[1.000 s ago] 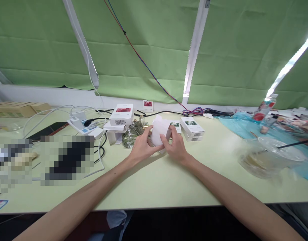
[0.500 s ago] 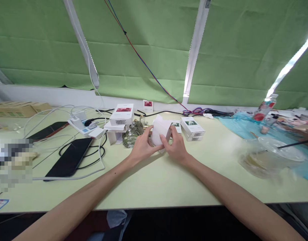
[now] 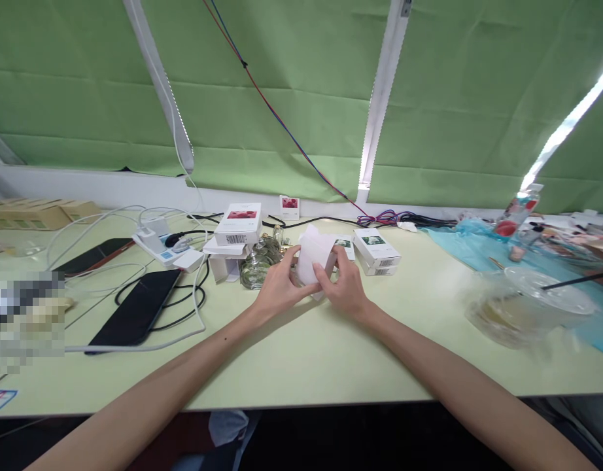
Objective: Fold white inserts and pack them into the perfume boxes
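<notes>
Midway along the surface: a tilted white carton.
Fingers: your left hand and right hand both pinch it.
Bottles: glass perfume bottles crowd your left hand, a red-print box stacked beside them.
Green-print boxes: beyond your right hand, one partly hidden.
Farther left: black smartphone, power strip, looping cables.
Far right: lidded cup, blue plastic sheet.

Frame centre: plain white carton. Left of it: boxed product, white with red floral picture, black-striped barcode; greenish glass bottles. Right of centre: flower-print box, white, dark-green panel, white bloom. Lower left: black smartphone. Right: light-blue plastic sheet. Top: green blinds. Bottom: pale yellow-green tabletop.
</notes>
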Available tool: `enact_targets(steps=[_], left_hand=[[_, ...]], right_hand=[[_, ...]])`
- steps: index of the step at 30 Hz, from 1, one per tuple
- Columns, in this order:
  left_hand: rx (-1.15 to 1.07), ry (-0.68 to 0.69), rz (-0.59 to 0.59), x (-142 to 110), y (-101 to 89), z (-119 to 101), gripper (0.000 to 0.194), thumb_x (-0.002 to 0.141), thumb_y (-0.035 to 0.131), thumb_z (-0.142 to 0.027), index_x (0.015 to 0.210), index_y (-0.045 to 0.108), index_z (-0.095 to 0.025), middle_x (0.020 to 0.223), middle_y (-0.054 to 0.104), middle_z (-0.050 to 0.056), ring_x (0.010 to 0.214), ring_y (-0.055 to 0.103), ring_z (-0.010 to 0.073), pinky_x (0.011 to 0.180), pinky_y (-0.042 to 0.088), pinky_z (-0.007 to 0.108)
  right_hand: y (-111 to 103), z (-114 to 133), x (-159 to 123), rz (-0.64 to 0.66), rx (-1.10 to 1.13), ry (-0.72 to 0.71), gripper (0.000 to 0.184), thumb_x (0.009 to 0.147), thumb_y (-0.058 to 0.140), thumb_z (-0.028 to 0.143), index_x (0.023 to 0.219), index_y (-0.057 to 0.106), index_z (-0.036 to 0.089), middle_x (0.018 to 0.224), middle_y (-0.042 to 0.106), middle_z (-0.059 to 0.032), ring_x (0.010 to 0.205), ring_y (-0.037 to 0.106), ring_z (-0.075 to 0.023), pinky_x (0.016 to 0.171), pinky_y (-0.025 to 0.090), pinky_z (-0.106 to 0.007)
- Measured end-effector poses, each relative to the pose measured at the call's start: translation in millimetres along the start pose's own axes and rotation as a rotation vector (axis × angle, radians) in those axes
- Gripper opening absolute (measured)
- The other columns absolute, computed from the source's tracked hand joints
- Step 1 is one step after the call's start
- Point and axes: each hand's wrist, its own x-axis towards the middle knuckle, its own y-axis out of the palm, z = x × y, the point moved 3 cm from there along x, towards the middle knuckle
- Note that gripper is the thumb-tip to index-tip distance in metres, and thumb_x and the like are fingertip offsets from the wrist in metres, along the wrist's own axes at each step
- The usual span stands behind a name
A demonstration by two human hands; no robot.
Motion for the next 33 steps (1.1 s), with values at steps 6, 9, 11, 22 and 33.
enact_targets(steps=[6,9,11,22,33], left_hand=[[-0.006,0.001,0.001,0.6,0.2,0.9,0.083,0.068,0.074,-0.057,0.137,0.043,-0.023,0.091,0.07,0.0,0.055,0.059,0.0132,0.058,0.044,0.025],[-0.005,0.003,0.003,0.6,0.0,1.7,0.083,0.068,0.074,-0.058,0.137,0.043,-0.023,0.093,0.07,0.001,0.055,0.06,0.0131,0.059,0.045,0.026],[-0.002,0.001,0.007,0.5,0.0,2.1,0.084,0.068,0.074,-0.058,0.138,0.043,-0.023,0.09,0.07,0.0,0.056,0.06,0.0139,0.06,0.045,0.026],[-0.031,-0.01,0.029,-0.2,-0.2,-0.9,0.085,0.066,0.077,-0.053,0.138,0.042,-0.024,0.117,0.07,0.006,0.053,0.059,0.0114,0.061,0.048,0.028],[-0.086,-0.021,0.056,-0.1,0.3,-1.5,0.085,0.066,0.077,-0.052,0.138,0.04,-0.024,0.119,0.07,0.008,0.054,0.061,0.0113,0.062,0.051,0.028]], right_hand=[[-1.7,0.9,0.5,-0.014,0.029,0.025,0.026,0.09,0.059,0.036,0.108,0.049,0.021,0.087,0.066,-0.0023,0.07,0.061,-0.016,0.065,0.051,-0.027],[-1.5,0.1,0.0,-0.008,0.029,0.04,0.026,0.09,0.059,0.036,0.107,0.049,0.021,0.085,0.065,-0.0015,0.07,0.061,-0.0158,0.064,0.05,-0.027],[-1.6,-0.2,-0.3,-0.008,0.027,0.045,0.026,0.089,0.059,0.036,0.107,0.049,0.021,0.085,0.064,-0.0014,0.069,0.06,-0.0155,0.063,0.05,-0.027],[-3.1,2.8,0.6,-0.017,0.014,0.034,0.024,0.091,0.058,0.037,0.107,0.05,0.021,0.082,0.063,-0.0005,0.066,0.058,-0.0148,0.061,0.049,-0.027],[-2.6,0.5,0.7,-0.012,0.032,0.031,0.033,0.089,0.059,0.04,0.114,0.048,0.02,0.095,0.069,-0.0055,0.075,0.065,-0.0181,0.066,0.053,-0.03]])
